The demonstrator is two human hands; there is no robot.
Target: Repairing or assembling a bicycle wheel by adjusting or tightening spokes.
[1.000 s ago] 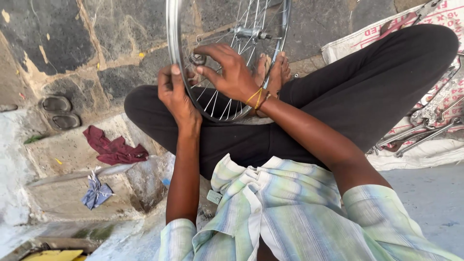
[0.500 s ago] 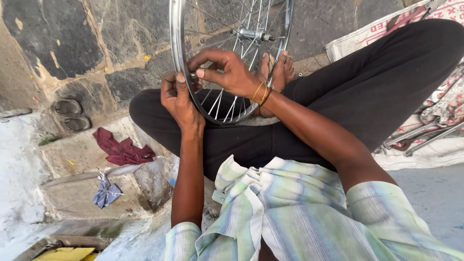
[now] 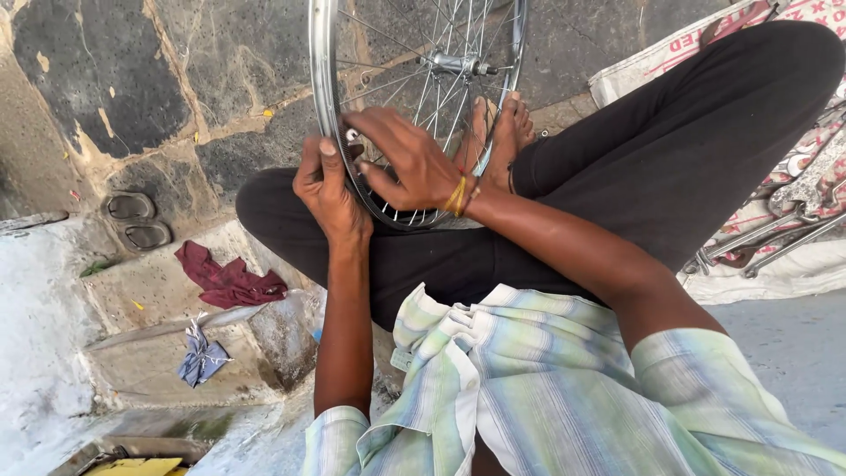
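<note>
Bicycle wheel [image 3: 414, 106] standing upright between both hands, left hand [image 3: 330, 189] clenching rim, right hand [image 3: 405, 163] fingers pinching at spokes just inside.

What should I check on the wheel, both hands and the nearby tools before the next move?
1. Left hand grips the wheel rim: ok.
2. Right hand rests on the spokes near the rim: ok.
3. What the right fingertips pinch: cannot tell.
4. Wheel upright, braced between the feet: ok.
5. Hub and axle free of obstruction: ok.
6. Wrenches lie on the cloth, off to the right: ok.
</note>
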